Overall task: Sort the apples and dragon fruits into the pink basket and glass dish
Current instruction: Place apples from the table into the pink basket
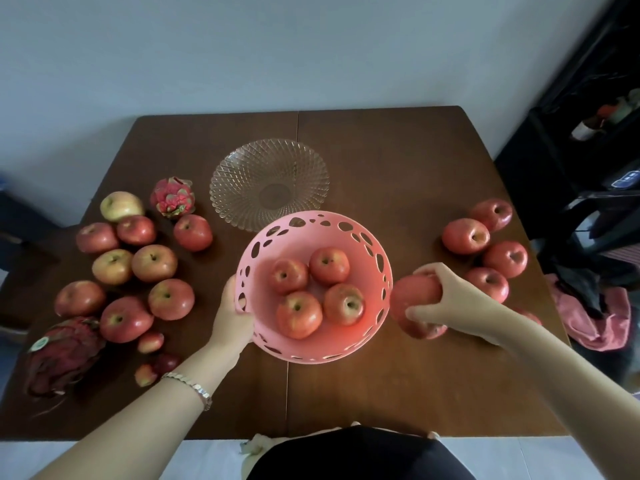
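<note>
While both hands work at the middle of a brown desk [398, 174], the scene reads as follows.

Basket: a pink basket [375, 244] with oval cut-outs sits at the desk's centre, holding four red apples [298, 314].

Left hand: the left hand [232, 315] grasps the basket's left rim, its grip closed on the plastic edge. A metal bracelet [194, 389] circles that wrist.

Right hand: the right hand [446, 299] is just right of the basket, its grip wrapped around a held apple [414, 294], thumb below and fingers over the top. The fruit is close to the basket's outer wall; I cannot tell whether they touch. Another apple shows partly beneath the hand.

Dish: a patterned glass dish [269, 183] lies behind the basket, nearer the wall, with its near edge hidden by the basket's rim.

Left pile: a loose cluster of left apples [154, 263], red and yellowish, is spread over the desk's left side, many touching one another. Three much smaller red fruits [150, 342] lie near its front edge.

Dragon fruits: a small dragon fruit [172, 197] stands at the back of the left pile, just left of the dish. A big dragon fruit [64, 351], darker and bearing a sticker, lies at the front left corner.

Right pile: four right apples [465, 236] sit grouped on the desk's right side, beyond the right hand.

Beyond the desk: pink cloth [595, 323] lies off the right edge.
</note>
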A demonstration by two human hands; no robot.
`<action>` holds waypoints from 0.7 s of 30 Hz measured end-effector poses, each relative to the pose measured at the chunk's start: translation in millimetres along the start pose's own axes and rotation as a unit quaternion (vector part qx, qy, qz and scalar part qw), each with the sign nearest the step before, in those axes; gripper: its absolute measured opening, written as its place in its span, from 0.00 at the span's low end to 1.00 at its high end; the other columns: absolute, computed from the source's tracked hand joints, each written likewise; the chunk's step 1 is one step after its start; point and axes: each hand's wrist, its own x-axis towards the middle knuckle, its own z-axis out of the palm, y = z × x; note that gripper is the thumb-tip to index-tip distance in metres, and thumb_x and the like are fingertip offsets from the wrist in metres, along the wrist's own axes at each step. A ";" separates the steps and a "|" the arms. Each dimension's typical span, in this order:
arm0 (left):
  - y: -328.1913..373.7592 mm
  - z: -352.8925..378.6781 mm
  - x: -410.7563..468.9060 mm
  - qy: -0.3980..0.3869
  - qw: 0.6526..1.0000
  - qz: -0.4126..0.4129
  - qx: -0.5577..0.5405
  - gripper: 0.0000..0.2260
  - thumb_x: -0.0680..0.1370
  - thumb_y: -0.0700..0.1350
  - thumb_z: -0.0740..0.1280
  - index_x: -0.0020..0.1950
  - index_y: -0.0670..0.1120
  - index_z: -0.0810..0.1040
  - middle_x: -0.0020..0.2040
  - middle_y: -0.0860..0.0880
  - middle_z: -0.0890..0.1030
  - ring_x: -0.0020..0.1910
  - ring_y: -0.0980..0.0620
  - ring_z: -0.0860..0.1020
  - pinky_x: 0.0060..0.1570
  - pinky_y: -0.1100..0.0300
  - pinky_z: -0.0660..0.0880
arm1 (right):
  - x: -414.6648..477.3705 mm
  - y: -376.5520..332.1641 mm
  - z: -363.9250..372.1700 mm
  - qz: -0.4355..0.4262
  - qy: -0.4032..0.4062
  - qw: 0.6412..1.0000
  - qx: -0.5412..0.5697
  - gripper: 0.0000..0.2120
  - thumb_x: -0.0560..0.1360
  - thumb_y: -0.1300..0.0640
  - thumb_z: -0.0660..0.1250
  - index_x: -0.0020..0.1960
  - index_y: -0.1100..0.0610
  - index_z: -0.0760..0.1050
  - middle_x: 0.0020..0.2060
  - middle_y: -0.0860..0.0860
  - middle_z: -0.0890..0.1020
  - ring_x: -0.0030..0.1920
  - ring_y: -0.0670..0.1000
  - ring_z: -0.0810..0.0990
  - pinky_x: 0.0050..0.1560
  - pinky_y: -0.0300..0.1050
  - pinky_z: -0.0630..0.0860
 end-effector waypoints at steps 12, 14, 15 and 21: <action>18.6 20.0 -4.6 -0.047 0.997 -0.052 -0.021 0.10 0.79 0.46 0.61 0.59 0.56 0.72 0.51 0.51 0.81 0.45 0.50 0.81 0.36 0.58 0.78 | 45.8 -78.3 117.2 -0.143 0.002 0.989 -0.047 0.32 0.60 0.47 0.73 0.58 0.56 0.66 0.53 0.51 0.74 0.55 0.51 0.72 0.52 0.43 0.71; 18.0 14.0 0.9 -0.012 0.999 -0.039 -0.027 0.09 0.79 0.49 0.59 0.54 0.59 0.74 0.56 0.49 0.80 0.53 0.48 0.79 0.50 0.51 0.78 | 50.7 -84.9 126.0 -0.180 -0.021 0.971 -0.157 0.32 0.60 0.47 0.74 0.59 0.56 0.65 0.52 0.51 0.73 0.55 0.55 0.70 0.55 0.48 0.72; 17.9 11.5 3.1 -0.002 1.000 -0.005 0.008 0.10 0.77 0.49 0.58 0.54 0.61 0.75 0.59 0.50 0.78 0.58 0.49 0.77 0.59 0.50 0.74 | 54.3 -88.0 129.5 -0.192 -0.034 0.959 -0.207 0.34 0.60 0.46 0.74 0.61 0.56 0.65 0.55 0.53 0.72 0.56 0.57 0.70 0.58 0.50 0.70; 23.9 10.2 -12.9 -0.050 0.951 0.212 0.220 0.19 0.78 0.38 0.60 0.69 0.46 0.68 0.64 0.55 0.70 0.63 0.60 0.67 0.63 0.65 0.63 | 69.7 -91.4 127.9 -0.167 -0.048 0.974 -0.149 0.37 0.65 0.47 0.72 0.69 0.56 0.61 0.61 0.56 0.71 0.63 0.57 0.70 0.62 0.48 0.69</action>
